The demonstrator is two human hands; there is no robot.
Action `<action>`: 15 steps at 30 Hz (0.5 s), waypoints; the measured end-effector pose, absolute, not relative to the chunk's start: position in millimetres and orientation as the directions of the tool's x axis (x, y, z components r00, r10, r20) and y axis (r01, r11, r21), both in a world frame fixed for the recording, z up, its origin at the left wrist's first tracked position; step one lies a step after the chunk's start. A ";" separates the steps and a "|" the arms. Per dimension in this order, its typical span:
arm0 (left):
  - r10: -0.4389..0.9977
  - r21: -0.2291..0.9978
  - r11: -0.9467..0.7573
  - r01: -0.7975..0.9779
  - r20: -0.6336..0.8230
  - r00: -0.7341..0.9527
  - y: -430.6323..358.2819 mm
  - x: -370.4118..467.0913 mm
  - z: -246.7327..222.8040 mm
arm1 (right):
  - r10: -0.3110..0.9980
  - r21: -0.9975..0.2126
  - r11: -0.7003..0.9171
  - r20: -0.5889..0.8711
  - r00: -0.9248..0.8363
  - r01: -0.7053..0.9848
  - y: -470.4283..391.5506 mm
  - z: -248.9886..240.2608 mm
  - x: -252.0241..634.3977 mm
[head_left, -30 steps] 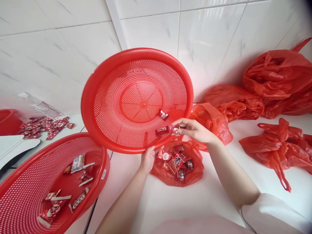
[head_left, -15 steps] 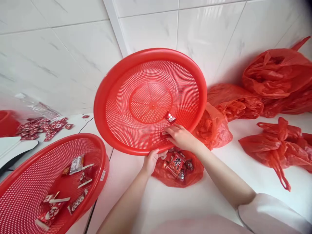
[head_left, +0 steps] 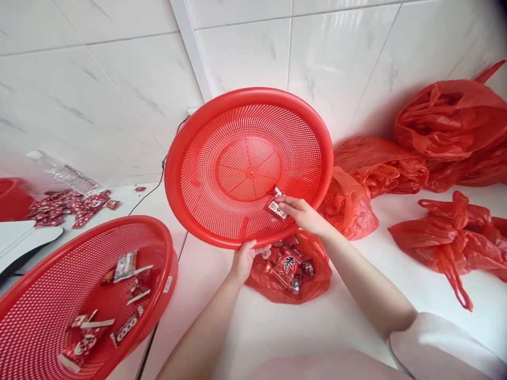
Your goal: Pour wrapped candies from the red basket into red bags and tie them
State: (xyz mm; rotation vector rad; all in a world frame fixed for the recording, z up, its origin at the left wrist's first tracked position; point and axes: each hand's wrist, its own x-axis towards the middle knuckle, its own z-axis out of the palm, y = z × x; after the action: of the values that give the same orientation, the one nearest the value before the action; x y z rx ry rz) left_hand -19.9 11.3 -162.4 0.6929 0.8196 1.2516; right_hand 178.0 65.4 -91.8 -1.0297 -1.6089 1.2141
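A round red plastic mesh basket (head_left: 247,96) is tilted toward me. My left hand (head_left: 244,259) grips its near lower rim, thumb on top and fingers underneath. Inside the basket, my right hand (head_left: 304,215) pinches a small red-and-white wrapped candy (head_left: 275,208). Another red wrapper end shows just above that candy; whether it is a separate piece I cannot tell. Below the rim, an open red plastic bag (head_left: 261,287) holds several packaged sweets, including a red packet (head_left: 285,267) with large printed lettering.
A second red mesh basket (head_left: 156,224) at lower left holds several snack packets and white sticks. Small red packets (head_left: 59,207) are piled behind it. Red plastic bags (head_left: 455,119) line the wall at right, and a tied one (head_left: 455,227) lies nearer. A black cable (head_left: 152,191) runs along the left.
My right hand has taken hold of a wrapped candy and lifted it slightly. The basket has tilted and its left side has shifted right, while my left hand keeps its grip on the rim.
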 end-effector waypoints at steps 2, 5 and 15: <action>0.983 0.829 0.183 -0.529 -0.150 0.104 11.3 -19.8 -162.2 | 0.945 -0.978 0.192 0.161 -0.283 0.087 65.5 -89.3 179.0; 0.984 0.828 0.176 -0.533 -0.149 0.094 11.2 -19.5 -161.3 | 0.939 -0.983 0.163 0.131 -0.317 0.079 62.3 -83.3 182.8; 0.975 0.827 0.221 -0.517 -0.200 0.095 7.8 -15.3 -157.2 | 0.883 -0.543 0.411 0.436 -0.173 0.733 58.7 -84.2 182.2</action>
State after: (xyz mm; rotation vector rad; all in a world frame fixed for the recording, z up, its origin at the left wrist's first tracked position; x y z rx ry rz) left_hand -15.3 7.8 -157.2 0.6643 0.8704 1.2351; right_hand 182.2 58.7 -84.2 -1.3726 -1.9549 0.2697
